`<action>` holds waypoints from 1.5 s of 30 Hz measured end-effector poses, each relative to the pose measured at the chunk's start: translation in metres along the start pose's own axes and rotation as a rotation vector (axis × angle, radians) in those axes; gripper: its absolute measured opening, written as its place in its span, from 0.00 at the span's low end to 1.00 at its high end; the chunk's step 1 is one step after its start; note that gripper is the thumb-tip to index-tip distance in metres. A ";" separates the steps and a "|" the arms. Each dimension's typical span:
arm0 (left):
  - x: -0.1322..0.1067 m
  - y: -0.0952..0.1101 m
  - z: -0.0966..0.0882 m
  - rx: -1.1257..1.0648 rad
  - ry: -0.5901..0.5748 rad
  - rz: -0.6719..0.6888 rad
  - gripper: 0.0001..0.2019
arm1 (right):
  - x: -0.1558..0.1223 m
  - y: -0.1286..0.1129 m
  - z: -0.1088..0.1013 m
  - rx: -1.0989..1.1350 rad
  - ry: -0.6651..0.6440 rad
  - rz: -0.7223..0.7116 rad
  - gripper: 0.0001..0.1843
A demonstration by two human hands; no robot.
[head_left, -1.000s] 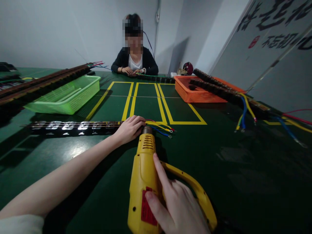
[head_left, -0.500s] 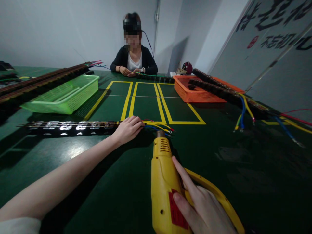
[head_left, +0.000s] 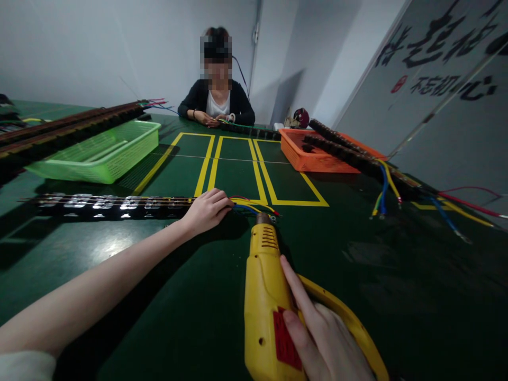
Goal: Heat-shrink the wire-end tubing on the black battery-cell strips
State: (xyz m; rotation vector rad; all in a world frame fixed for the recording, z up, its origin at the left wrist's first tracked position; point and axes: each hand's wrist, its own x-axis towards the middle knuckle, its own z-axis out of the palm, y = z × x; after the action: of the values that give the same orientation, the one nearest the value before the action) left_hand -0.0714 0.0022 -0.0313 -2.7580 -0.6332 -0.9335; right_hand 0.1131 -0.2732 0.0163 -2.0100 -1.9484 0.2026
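Note:
My right hand (head_left: pixel 317 328) is wrapped round a yellow heat gun (head_left: pixel 264 296) with a red label, its index finger lying along the body. The gun's metal nozzle (head_left: pixel 262 218) points away from me, close to the ring-lugged ends of several coloured wires (head_left: pixel 254 204). Those wires come out of the right end of a long black strip (head_left: pixel 107 206) with bare rods along its top, lying flat on the green table. My left hand (head_left: pixel 209 210) is closed over that end of the strip, where the wires emerge. Its fingertips are partly hidden.
A green basket (head_left: pixel 107 166) on the left and an orange basket (head_left: pixel 317 165) on the right carry more long strips. Yellow tape lines (head_left: pixel 257 174) mark the table (head_left: pixel 190 317). Across it sits a person (head_left: pixel 217 100) whose hands are on another wired strip.
The view has shifted slightly. The heat gun's nozzle sits a little nearer the wire ends and now covers part of them. My left hand keeps its place on the strip.

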 end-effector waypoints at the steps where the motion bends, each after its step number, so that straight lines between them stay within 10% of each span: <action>1: 0.000 0.000 0.000 0.008 -0.003 0.000 0.08 | 0.001 -0.003 0.001 0.007 0.001 -0.008 0.30; 19: 0.000 -0.002 -0.003 -0.035 0.010 0.023 0.09 | 0.025 -0.052 0.019 0.125 -0.099 -0.080 0.35; 37: -0.003 0.002 -0.007 0.132 -0.039 0.017 0.10 | 0.008 -0.001 0.000 0.090 -0.135 0.097 0.32; 45: -0.003 0.002 -0.009 0.062 -0.092 -0.062 0.11 | -0.002 0.029 -0.006 0.074 0.029 -0.144 0.30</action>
State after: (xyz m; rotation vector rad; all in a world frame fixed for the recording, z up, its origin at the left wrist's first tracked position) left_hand -0.0769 -0.0033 -0.0260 -2.7537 -0.7540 -0.7890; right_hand 0.1422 -0.2764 0.0120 -1.8079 -2.0273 0.2051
